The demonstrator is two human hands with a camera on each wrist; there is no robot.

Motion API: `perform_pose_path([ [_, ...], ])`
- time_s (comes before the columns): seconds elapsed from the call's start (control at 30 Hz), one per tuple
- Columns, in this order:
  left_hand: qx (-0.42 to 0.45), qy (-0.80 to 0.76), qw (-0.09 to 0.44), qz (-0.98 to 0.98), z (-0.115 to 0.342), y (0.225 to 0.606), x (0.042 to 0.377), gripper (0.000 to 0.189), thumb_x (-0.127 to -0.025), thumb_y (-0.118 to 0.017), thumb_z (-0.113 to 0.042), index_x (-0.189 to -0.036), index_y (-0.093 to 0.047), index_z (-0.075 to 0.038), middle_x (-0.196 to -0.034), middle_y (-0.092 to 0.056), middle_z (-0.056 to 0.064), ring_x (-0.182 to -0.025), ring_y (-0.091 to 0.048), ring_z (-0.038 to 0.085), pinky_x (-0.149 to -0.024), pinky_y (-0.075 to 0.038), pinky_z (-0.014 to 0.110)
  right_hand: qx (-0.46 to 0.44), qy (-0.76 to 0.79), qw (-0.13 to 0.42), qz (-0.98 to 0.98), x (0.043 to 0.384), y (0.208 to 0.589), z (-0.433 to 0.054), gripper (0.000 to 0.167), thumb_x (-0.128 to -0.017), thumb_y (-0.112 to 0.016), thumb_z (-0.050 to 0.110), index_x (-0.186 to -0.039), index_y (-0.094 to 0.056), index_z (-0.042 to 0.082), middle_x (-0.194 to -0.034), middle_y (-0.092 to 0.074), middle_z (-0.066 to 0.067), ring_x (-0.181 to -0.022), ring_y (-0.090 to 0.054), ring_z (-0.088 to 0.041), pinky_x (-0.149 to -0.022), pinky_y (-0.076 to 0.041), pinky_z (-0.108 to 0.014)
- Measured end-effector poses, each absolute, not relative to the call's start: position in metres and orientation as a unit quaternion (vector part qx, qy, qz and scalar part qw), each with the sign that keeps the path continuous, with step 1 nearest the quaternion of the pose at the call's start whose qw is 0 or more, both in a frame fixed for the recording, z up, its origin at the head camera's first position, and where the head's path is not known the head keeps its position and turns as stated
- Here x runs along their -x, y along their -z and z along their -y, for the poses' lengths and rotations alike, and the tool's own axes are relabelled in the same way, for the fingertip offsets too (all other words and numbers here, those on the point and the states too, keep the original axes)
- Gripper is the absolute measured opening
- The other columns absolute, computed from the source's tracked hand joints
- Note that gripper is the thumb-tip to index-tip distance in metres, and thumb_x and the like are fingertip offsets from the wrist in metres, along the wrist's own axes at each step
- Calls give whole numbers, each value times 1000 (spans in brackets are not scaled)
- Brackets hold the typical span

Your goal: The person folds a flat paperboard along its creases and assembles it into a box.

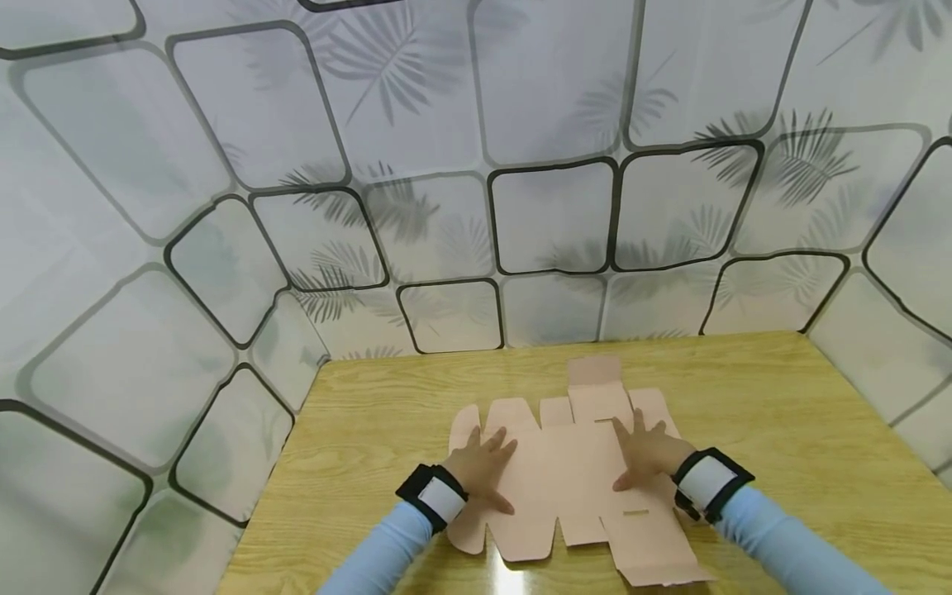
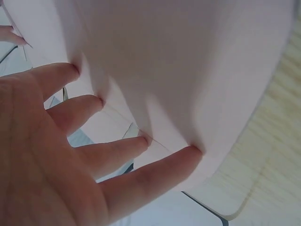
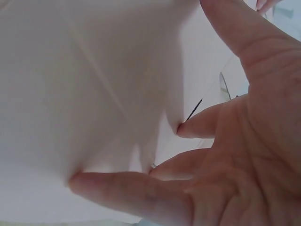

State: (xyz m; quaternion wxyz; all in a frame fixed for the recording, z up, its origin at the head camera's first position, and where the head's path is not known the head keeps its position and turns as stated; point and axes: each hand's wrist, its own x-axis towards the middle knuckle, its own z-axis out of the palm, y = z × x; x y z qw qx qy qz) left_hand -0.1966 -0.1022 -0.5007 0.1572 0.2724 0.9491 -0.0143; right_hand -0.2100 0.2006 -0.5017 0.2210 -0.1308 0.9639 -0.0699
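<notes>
An unfolded cardboard box blank (image 1: 568, 471) lies flat on the wooden table, with cut flaps along its far and near sides and two narrow slots toward its right part. My left hand (image 1: 479, 469) rests on its left part with fingers spread. In the left wrist view the fingertips (image 2: 196, 149) of that hand touch the pale board. Over on the right part, my right hand (image 1: 649, 450) is spread as well, its fingertips (image 3: 77, 179) touching the board in the right wrist view. Neither hand grips anything.
The wooden table (image 1: 372, 430) extends around the cardboard on every side. Behind it and to the left hangs a pale curtain (image 1: 550, 215) with dark rounded outlines and leaf prints. Each wrist wears a black and white strap (image 1: 433, 496).
</notes>
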Motion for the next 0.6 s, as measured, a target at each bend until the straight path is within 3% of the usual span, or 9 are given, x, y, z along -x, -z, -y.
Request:
perform_pose_path([
  [0.23,-269,47,141,-952,98,506,187,106,-65,-77,-66,-152,-34,-23,-158,-30,8,-136,-34,50,-81,-56,46,152,66,230,-959,219,499,-202,111,-71,-83,46,-148,-24,-8,-145,-12,-49,-119,-22,-76,-91,-34,-77],
  [0.47,-253,86,144,-953,89,503,169,100,-63,-74,-73,-149,-33,-43,-155,-30,18,-131,-38,55,-76,-55,47,181,83,245,-949,239,498,-199,111,-69,-87,33,-149,-22,-7,-149,-7,-46,-125,-14,-75,-94,-30,-79],
  [0.6,-272,137,137,-943,83,500,160,99,-61,-72,-77,-147,-30,-51,-153,-34,17,-121,-49,53,-77,-56,47,204,81,248,-944,250,494,-191,111,-65,-90,25,-148,-24,-8,-149,-9,-45,-128,-14,-72,-94,-33,-76],
])
